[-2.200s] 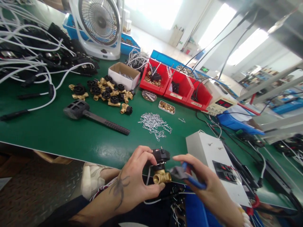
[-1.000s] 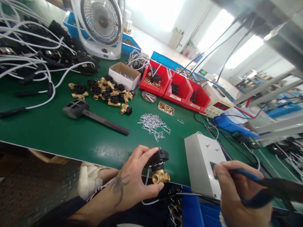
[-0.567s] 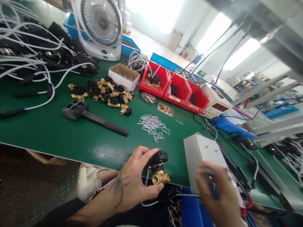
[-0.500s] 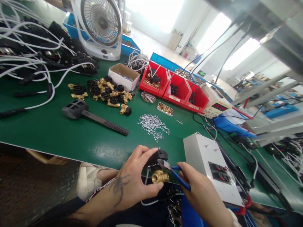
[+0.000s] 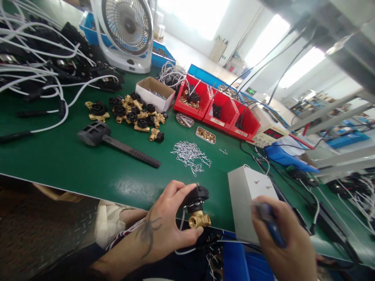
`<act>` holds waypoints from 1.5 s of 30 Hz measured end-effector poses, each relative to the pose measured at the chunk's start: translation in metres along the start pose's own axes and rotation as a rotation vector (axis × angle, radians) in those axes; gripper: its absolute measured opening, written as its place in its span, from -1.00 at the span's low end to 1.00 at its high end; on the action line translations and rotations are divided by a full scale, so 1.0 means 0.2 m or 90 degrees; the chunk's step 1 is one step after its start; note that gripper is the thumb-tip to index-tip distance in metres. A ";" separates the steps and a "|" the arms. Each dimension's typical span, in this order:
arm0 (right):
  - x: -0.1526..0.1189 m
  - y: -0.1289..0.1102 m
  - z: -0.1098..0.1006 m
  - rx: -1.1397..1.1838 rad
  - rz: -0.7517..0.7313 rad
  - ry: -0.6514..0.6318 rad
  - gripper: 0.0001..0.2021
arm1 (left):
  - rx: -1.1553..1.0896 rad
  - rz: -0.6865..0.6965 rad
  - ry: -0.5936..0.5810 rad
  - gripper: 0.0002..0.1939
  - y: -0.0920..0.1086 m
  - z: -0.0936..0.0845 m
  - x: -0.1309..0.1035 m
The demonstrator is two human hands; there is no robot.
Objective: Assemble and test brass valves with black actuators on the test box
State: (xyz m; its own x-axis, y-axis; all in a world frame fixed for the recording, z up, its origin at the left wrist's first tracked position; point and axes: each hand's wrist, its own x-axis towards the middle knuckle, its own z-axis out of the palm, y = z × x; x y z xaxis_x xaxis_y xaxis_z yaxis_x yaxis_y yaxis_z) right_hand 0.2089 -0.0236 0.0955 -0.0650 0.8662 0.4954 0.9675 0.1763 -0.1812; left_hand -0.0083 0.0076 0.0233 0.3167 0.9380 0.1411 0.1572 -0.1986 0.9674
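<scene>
Between the thumb and fingers of my left hand (image 5: 168, 218) is a brass valve (image 5: 199, 219) with a black plastic head (image 5: 199, 193). A thin metal clip (image 5: 195, 203) shows around the black neck above the brass body, and a white cable runs down behind my thumb. My right hand (image 5: 284, 234), smeared by motion, is closed around blue-handled pliers (image 5: 271, 224) in front of the grey box (image 5: 246, 199). The pliers are apart from the valve. A pile of wire clips (image 5: 189, 153) lies on the green table (image 5: 129, 183) beyond my left hand.
A black mallet (image 5: 117, 144) lies left of the clips. Behind it are several brass valve bodies (image 5: 136, 113), a white carton (image 5: 155, 93) and a fan (image 5: 125, 35). Red bins (image 5: 219, 111) and a small tray of brass parts (image 5: 206, 135) stand farther back. Cabled black parts (image 5: 38, 58) fill the left.
My right hand has pulled the pliers off the valve and moved right, to in front of the grey box. My left hand still holds the valve in nearly the same place.
</scene>
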 end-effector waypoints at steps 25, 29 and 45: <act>0.02 0.00 0.03 0.016 -0.053 0.015 -0.92 | 0.010 -0.005 -0.005 -0.30 0.00 0.00 0.00; 0.03 0.00 0.04 -0.011 -0.150 -0.203 -0.80 | 0.013 -0.005 -0.003 -0.30 0.01 0.00 0.00; 0.02 -0.01 0.01 0.001 -0.063 -0.048 -0.87 | 0.019 -0.008 -0.012 -0.31 0.01 0.00 0.00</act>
State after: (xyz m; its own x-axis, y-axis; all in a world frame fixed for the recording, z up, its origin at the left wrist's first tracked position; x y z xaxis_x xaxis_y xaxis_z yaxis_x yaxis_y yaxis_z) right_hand 0.2065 -0.0189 0.0958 -0.1789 0.8772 0.4456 0.9551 0.2636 -0.1354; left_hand -0.0074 0.0071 0.0242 0.3314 0.9352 0.1249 0.1892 -0.1956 0.9623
